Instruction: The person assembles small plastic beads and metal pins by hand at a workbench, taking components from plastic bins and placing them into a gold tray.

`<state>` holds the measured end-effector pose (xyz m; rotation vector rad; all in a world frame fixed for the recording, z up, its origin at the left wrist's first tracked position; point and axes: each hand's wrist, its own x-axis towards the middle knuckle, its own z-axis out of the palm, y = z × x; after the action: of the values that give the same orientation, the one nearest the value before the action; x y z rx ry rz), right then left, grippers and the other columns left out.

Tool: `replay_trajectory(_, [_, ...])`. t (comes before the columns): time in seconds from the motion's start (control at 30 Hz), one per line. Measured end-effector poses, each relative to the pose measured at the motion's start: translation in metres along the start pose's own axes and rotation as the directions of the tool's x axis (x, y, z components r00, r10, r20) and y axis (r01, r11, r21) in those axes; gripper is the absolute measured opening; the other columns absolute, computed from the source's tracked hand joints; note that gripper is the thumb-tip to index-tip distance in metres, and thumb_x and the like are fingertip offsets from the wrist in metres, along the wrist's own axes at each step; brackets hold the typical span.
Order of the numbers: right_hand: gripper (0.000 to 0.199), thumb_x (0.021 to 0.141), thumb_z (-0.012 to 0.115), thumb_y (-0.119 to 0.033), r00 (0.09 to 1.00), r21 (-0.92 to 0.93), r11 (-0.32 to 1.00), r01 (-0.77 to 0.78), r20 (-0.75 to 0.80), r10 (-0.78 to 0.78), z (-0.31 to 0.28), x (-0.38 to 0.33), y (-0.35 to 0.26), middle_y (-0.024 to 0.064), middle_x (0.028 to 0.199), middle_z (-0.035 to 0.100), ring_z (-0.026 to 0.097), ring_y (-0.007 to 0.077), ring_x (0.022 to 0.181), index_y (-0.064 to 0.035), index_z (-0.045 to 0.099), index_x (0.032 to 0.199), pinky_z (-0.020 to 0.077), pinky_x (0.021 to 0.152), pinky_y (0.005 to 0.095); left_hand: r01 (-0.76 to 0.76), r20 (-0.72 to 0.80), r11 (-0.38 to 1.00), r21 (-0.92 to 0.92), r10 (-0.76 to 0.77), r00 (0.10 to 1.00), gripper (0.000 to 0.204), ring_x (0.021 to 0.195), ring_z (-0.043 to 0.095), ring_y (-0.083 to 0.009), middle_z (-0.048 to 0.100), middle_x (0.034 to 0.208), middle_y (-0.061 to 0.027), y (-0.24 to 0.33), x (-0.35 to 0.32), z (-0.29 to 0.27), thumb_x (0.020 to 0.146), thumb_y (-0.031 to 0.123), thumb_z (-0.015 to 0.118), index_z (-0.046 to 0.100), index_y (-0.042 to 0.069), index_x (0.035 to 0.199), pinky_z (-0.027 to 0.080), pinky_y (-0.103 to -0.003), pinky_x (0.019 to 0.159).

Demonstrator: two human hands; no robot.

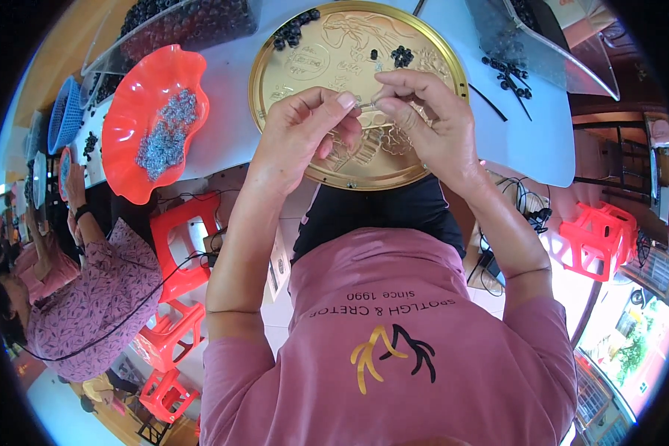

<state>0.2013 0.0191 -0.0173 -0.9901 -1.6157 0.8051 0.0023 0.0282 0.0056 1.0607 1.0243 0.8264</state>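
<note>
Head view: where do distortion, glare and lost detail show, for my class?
In the head view, the fisheye leaves a black, rounded border; in the head view, the floor at right washes out near-white and the gold tray shines; in the head view, detail between left hand and right hand is too small to make out.

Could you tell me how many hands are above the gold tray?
2 hands above the tray: the left hand over its left side and the right hand over its right side. No third hand seems hidden there.
</note>
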Motion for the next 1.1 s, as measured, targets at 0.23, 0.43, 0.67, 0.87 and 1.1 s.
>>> replay_trajectory(0.23, [0.025,0.092,0.068,-0.012,0.989,0.097,0.986,-0.136,0.067,0.129,-0.001,0.001,-0.001,0.0081,0.099,0.071,0.067,0.015,0.094,-0.0028,0.065,0.115,0.0514,0.082,0.0274,-0.052,-0.024,0.998,0.031,0.053,0.998,0.029,0.06,0.053,-0.0038,0.067,0.077,-0.0042,-0.001,0.001,-0.006,0.094,0.032,0.067,0.068,0.003,0.092,0.036,-0.018,0.05])
replay_trajectory(0.43, [0.025,0.093,0.066,-0.013,0.953,0.234,0.924,-0.301,0.105,0.284,0.0,0.004,-0.007,0.0085,0.103,0.071,0.066,0.0119,0.097,-0.0011,0.064,0.116,0.0507,0.085,0.0263,-0.048,-0.034,0.995,0.09,0.051,0.998,0.026,0.056,0.049,-0.0022,0.067,0.076,-0.0034,-0.002,0.002,-0.01,0.094,0.03,0.067,0.068,0.004,0.092,0.036,-0.017,0.049])
replay_trajectory(0.67, [0.025,0.093,0.067,-0.011,0.948,0.229,0.92,-0.318,0.07,0.31,0.001,0.008,-0.01,0.0083,0.102,0.071,0.065,0.0116,0.097,-0.002,0.064,0.116,0.0503,0.086,0.0261,-0.093,-0.12,0.955,0.283,0.131,0.984,0.018,0.061,0.055,-0.0053,0.068,0.078,-0.0047,-0.004,-0.003,-0.001,0.091,0.017,0.069,0.068,0.001,0.098,0.043,-0.019,0.053])
replay_trajectory(0.87, [0.027,0.092,0.068,-0.013,0.952,0.194,0.933,-0.304,0.035,0.304,0.003,0.009,-0.01,0.0083,0.101,0.07,0.064,0.0117,0.097,-0.0005,0.064,0.115,0.0505,0.087,0.0265,-0.42,-0.057,0.722,0.55,0.534,0.844,0.019,0.064,0.057,-0.0088,0.067,0.085,-0.0071,-0.011,0.001,0.011,0.084,0.008,0.072,0.066,0.0,0.1,0.043,-0.023,0.051])
replay_trajectory(1.1, [0.025,0.092,0.069,-0.016,0.915,0.251,0.88,-0.402,0.133,0.38,0.002,0.01,-0.01,0.0062,0.1,0.07,0.064,0.0106,0.095,0.0008,0.065,0.11,0.051,0.084,0.0253,-0.575,0.044,0.562,0.594,0.692,0.721,0.013,0.062,0.056,-0.0115,0.065,0.084,-0.0066,-0.01,0.004,0.01,0.084,0.002,0.072,0.067,0.003,0.096,0.043,-0.025,0.05])
